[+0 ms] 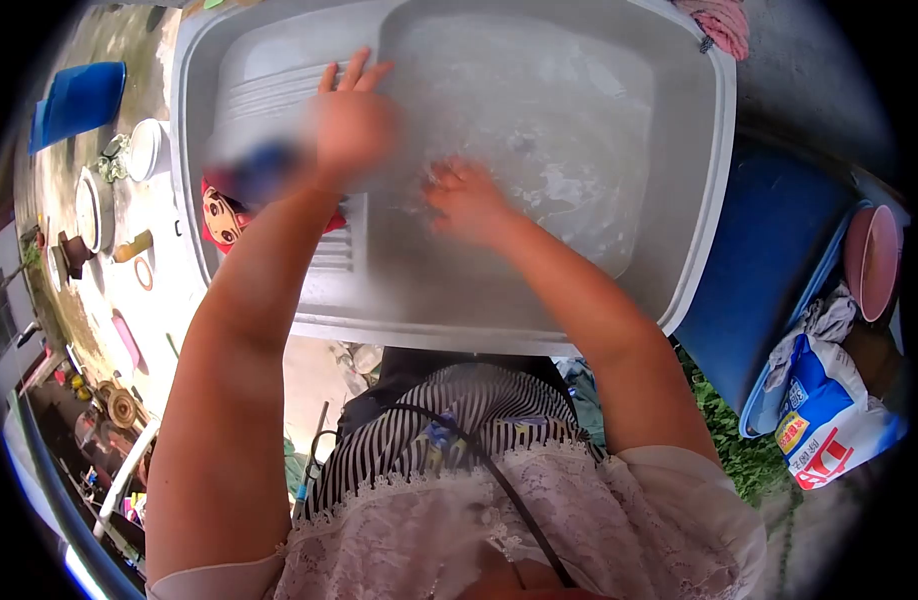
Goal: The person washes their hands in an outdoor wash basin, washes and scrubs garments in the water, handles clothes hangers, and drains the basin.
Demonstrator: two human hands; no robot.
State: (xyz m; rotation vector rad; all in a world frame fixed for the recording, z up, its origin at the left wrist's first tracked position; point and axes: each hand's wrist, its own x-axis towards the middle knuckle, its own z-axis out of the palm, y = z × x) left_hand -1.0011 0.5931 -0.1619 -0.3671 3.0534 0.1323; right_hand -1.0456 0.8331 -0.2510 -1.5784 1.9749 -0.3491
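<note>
A grey wash basin (714, 200) has a ribbed washboard area on its left and water in its deeper right part. Over the washboard's right edge is my left hand (354, 125), its fingers spread and nothing seen in them; part of the hand is blurred. My right hand (466, 198) is in the water near the middle of the basin, with fingers apart and nothing in them. Below and left of my left hand, a red cloth (221, 215) with a cartoon face lies on the washboard, partly hidden by my left forearm and a blurred dark patch.
At the right stands a large blue container (754, 260), with a pink basin (871, 262) and a white and blue bag (829, 410) beside it. A pink cloth (721, 25) hangs at the basin's top right corner. White tubs (146, 150) and a blue object (79, 102) are at the left.
</note>
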